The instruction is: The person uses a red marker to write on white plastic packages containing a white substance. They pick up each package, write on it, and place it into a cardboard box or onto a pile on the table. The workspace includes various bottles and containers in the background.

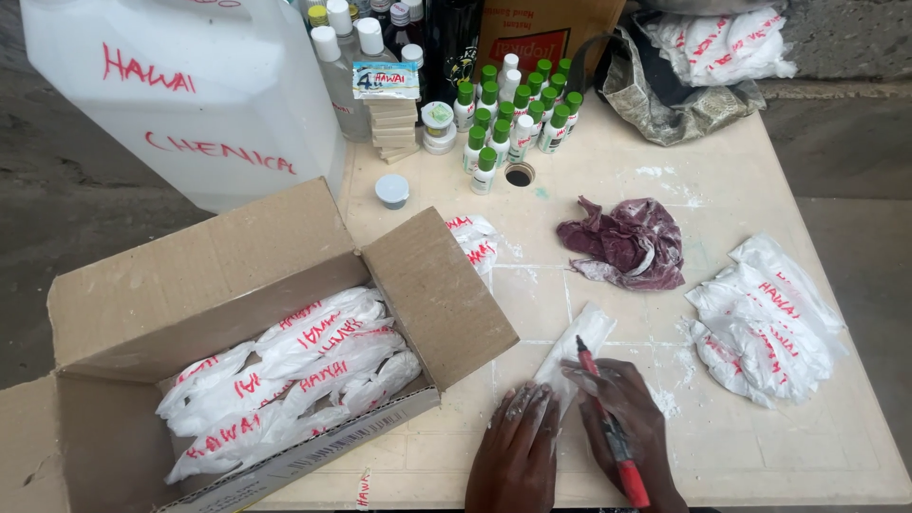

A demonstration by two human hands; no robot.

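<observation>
Head view, right hand (629, 418) gripping marker (613, 432) (red), left hand (518, 446) flattening packet (575, 347)

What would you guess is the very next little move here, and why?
Probably bringing the marker tip down to write on the packet. The left hand pins the packet flat on the table, its top looks unmarked, and the right hand holds the marker with its tip at the packet.
</observation>
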